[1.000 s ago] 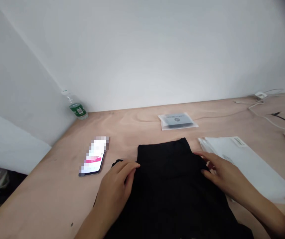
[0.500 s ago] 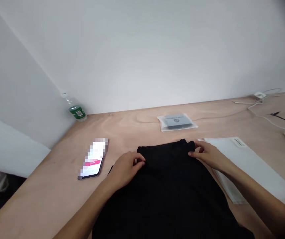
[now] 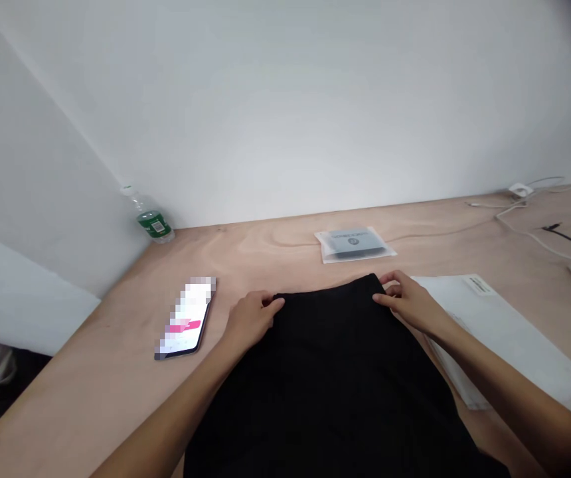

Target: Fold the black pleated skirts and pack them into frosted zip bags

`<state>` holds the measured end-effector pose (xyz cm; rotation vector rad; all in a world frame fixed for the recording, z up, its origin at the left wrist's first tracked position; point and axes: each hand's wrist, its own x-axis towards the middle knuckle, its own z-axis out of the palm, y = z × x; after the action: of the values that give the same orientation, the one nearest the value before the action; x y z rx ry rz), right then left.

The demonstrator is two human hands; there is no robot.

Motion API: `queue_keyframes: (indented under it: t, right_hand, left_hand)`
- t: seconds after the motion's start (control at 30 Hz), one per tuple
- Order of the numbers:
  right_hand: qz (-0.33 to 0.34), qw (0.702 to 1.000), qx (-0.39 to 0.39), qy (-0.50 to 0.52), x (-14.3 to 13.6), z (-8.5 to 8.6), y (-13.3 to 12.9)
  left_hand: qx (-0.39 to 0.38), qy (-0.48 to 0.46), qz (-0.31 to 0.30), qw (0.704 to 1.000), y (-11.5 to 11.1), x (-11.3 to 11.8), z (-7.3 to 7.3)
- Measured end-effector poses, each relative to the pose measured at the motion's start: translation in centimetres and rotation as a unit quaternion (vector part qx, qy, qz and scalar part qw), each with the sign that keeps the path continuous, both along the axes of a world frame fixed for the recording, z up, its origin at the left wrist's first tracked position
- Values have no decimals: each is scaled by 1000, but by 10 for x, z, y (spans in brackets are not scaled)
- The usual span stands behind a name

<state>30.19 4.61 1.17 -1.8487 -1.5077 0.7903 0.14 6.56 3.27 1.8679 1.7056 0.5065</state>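
Note:
A black cloth garment (image 3: 330, 378) lies spread on the wooden table, its near end running out of the bottom of the view; its exact kind does not show. My left hand (image 3: 253, 322) pinches the far left corner between thumb and fingers. At the far right corner, my right hand (image 3: 407, 302) grips the edge with the thumb on top and fingers behind. Between the two hands the far edge is fairly straight and smooth.
Left of the garment lies a lit phone (image 3: 186, 318). A bottle with a green label (image 3: 153, 224) leans in the corner. Behind is a small packet (image 3: 355, 244); to the right are a clear plastic bag (image 3: 494, 332) and white cables (image 3: 509, 212).
My left hand has shifted slightly left and away from me to the corner. The bunched fold at the far edge has been smoothed out; my right hand has moved slightly.

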Motion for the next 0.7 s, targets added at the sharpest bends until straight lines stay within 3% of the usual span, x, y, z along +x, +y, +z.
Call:
queue_keyframes:
  t: [0.17, 0.27, 0.33, 0.47, 0.6, 0.7]
  right_hand:
    - [-1, 998, 18, -60, 1, 0, 5]
    - [-9, 994, 34, -100, 1, 8, -3]
    - [8, 992, 33, -123, 2, 17, -19]
    - [104, 982, -43, -154, 0, 34, -66]
    - [143, 969, -61, -192, -6, 34, -100]
    - [122, 984, -13, -127, -1, 32, -112]
  left_hand:
    - [41, 45, 4, 998, 12, 6, 3]
    - [60, 56, 2, 997, 7, 4, 14]
    - [72, 63, -3, 995, -7, -5, 26]
    - [45, 127, -22, 991, -49, -36, 39]
    - [31, 145, -63, 987, -76, -54, 32]
    - [79, 113, -92, 986, -87, -56, 29]
